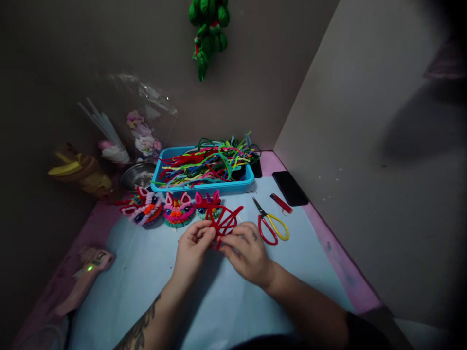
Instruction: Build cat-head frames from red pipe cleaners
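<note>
The tabletop (343, 265) is seen spread beneath both grips, and most of it is covered by a pale blue sheet (233, 306). Beyond the grips, a blue tray (204, 188) is set, heaped with fuzzy stems (204, 163) in many colours. Between the left grip (191, 245) and the right grip (250, 253), which are held near each other, a red lattice (221, 226) of fuzzy strands is raised above the sheet; its lower left is pinched by the left fingers and its lower right by the right fingers, so both grips are clamped on it. Off to the right of the right grip, a black phone (290, 188) is laid flat, and nearer to that grip scissors (265, 214) are left with their blades nearly together. Just beyond the left grip, three animal heads (178, 211) are lined up, apparently finished, the rightmost partly hidden by the lattice. By contrast, the lattice is judged only partly made: several strands are already crossed, but free ends are left sticking out, and whether the crossings are fastened cannot be told. Past the scissors, a small red lighter-like object (281, 203) is seen.
</note>
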A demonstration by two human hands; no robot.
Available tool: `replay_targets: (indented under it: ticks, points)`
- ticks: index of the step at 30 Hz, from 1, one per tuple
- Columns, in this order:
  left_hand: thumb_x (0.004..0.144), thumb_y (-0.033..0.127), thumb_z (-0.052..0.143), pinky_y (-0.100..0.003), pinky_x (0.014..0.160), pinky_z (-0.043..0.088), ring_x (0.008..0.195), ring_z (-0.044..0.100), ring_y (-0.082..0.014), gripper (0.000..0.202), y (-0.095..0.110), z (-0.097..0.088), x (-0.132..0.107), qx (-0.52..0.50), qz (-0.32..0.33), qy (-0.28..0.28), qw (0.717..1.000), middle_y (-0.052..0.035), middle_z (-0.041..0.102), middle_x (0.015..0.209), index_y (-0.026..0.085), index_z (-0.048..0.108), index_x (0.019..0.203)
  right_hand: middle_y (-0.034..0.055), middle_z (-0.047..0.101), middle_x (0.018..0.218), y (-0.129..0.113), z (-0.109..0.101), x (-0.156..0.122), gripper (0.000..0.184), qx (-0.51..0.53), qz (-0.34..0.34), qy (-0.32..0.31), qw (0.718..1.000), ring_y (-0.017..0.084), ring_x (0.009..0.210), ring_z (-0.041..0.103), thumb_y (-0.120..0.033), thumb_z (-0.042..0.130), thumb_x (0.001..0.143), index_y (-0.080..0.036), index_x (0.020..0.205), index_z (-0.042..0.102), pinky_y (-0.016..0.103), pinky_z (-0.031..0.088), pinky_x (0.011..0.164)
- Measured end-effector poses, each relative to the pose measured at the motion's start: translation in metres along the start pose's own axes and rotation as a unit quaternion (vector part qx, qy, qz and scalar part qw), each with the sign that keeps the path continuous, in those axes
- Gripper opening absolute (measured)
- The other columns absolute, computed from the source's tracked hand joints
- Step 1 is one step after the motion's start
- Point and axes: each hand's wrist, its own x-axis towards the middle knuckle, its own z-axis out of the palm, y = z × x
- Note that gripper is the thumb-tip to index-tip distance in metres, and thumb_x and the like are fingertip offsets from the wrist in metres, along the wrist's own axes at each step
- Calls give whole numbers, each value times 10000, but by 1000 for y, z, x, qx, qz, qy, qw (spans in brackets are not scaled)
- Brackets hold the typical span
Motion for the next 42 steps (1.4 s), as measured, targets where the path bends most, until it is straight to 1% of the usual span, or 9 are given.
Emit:
replay_targets:
  ticks: [8, 16, 19, 25, 29, 31, 34, 37, 42]
  points:
    - [548, 308, 844, -217, 565, 484, 580, 643, -124, 415, -2, 3, 0, -45, -29, 3, 999, 6, 669, 640, 143, 622, 857, 37, 613, 791, -7, 6, 2, 136, -15, -20, -28, 999, 175, 796, 509, -115, 576, 826, -209, 887, 653, 343, 455, 738]
    - [605, 284, 810, -209, 594, 481, 602, 659, -124, 365, -4, 2, 0, -54, -8, 20, 998, 16, 678, 652, 155, 605, 879, 42, 660, 803, -9, -2, 4, 193, 106, -148, -80, 980, 166, 820, 573, -97, 508, 834, -179, 945, 644, 326, 466, 725]
    - [619, 275, 801, -229, 652, 495, 649, 677, -137, 359, -5, 0, 2, -67, -7, 22, 997, 8, 692, 680, 160, 602, 895, 21, 678, 768, -15, 1, 4, 140, 194, -168, -142, 956, 139, 774, 593, -156, 512, 855, -189, 870, 647, 299, 475, 730]
    - [606, 280, 805, -224, 639, 482, 614, 665, -129, 370, -7, -3, 6, -63, 4, 32, 997, 15, 685, 666, 164, 610, 898, 13, 674, 668, -17, 0, 9, 278, 403, -122, -305, 854, 89, 693, 627, -392, 529, 885, -186, 718, 613, 217, 488, 763]
    - [631, 294, 789, -251, 680, 494, 672, 683, -158, 350, -4, -1, 4, -32, 12, 29, 999, 1, 691, 684, 163, 606, 899, 34, 676, 740, -11, -12, 16, 500, 422, -64, -339, 838, 109, 727, 635, -643, 443, 834, -183, 832, 640, 243, 501, 752]
    - [638, 300, 783, -256, 679, 499, 680, 687, -165, 346, -2, 0, 2, -17, 20, 28, 999, -2, 685, 686, 157, 606, 897, 9, 641, 661, -9, -15, 17, 530, 402, -18, -281, 871, 109, 643, 609, -657, 386, 849, -196, 849, 648, 252, 505, 685]
    - [616, 320, 791, -260, 638, 503, 648, 677, -168, 353, 0, 1, 1, 21, 30, 30, 999, -12, 678, 687, 147, 620, 871, 9, 608, 651, -5, -10, 13, 335, 279, 85, -92, 952, 125, 636, 573, -465, 472, 899, -197, 802, 649, 262, 483, 620]
    - [609, 331, 789, -258, 616, 502, 618, 653, -152, 329, 1, 2, 0, 66, 43, 15, 997, -24, 682, 698, 144, 642, 836, 40, 591, 813, 1, -2, 8, 116, 125, 148, 47, 980, 158, 792, 569, -251, 559, 862, -201, 915, 650, 301, 492, 707]
    - [643, 294, 765, -232, 616, 483, 611, 615, -123, 251, 1, 5, -4, 113, 56, -17, 992, -23, 684, 689, 149, 665, 822, 68, 521, 1010, 8, 0, 6, 179, 60, 127, 52, 989, 198, 980, 523, -213, 585, 839, -238, 1007, 644, 360, 484, 823]
